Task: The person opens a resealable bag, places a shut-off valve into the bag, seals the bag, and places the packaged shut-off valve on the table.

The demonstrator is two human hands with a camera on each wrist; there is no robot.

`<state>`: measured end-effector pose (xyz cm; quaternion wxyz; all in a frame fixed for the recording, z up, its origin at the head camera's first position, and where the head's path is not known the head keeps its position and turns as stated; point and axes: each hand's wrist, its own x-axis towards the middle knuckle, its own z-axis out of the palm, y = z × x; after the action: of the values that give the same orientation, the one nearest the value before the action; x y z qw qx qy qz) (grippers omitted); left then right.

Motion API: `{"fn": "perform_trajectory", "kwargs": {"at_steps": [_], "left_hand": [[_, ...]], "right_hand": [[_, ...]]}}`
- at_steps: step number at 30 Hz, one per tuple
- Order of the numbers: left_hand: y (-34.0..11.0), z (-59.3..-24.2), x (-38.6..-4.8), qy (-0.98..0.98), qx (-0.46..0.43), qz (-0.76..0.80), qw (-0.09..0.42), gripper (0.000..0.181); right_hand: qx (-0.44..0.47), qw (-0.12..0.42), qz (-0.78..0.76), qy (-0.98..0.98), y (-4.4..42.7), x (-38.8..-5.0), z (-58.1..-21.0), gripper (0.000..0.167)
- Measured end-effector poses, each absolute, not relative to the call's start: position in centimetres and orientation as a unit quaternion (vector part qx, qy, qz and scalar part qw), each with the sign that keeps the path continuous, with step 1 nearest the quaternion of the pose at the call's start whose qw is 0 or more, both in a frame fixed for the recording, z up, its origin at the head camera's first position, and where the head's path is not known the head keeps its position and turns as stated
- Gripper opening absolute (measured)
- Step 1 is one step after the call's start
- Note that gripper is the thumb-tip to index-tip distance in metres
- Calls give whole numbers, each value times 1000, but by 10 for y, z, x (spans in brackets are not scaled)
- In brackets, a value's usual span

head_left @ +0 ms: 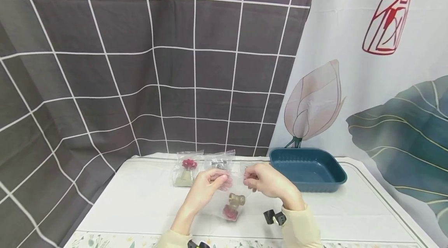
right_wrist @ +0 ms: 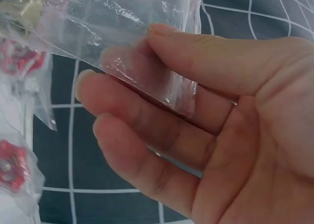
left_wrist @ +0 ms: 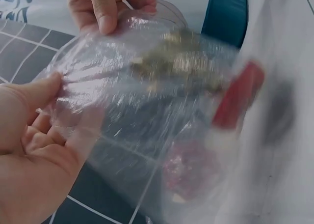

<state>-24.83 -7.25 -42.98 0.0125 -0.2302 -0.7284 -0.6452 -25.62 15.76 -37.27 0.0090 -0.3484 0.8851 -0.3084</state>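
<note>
Between my two hands hangs a clear plastic bag containing a brass valve with a red handwheel. My left hand pinches the bag's upper edge on the left, its thumb on the film in the left wrist view. At the opposite side, my right hand pinches the edge between thumb and fingers. The right wrist view shows the film passing under the right thumb, with the other fingers loosely bent below. The valve sits low in the bag, above the white table.
Behind my hands, a bagged valve with a red handwheel stands at the back left. Another clear bag is beside it, partly hidden. A dark blue basin stands at the back right of the white table. Curtains hang behind.
</note>
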Motion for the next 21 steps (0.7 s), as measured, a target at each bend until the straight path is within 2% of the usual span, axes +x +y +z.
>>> {"fn": "perform_trajectory", "kwargs": {"at_steps": [9,21], "left_hand": [[-76,-428,-247,-755,-244,-609,-4,28],[-85,-435,-250,-799,-238,-552,-3,23]], "right_hand": [[-354,-54,-278,891,165,-251,-365,20],[-345,-20,-245,906,167,-255,-372,13]]}}
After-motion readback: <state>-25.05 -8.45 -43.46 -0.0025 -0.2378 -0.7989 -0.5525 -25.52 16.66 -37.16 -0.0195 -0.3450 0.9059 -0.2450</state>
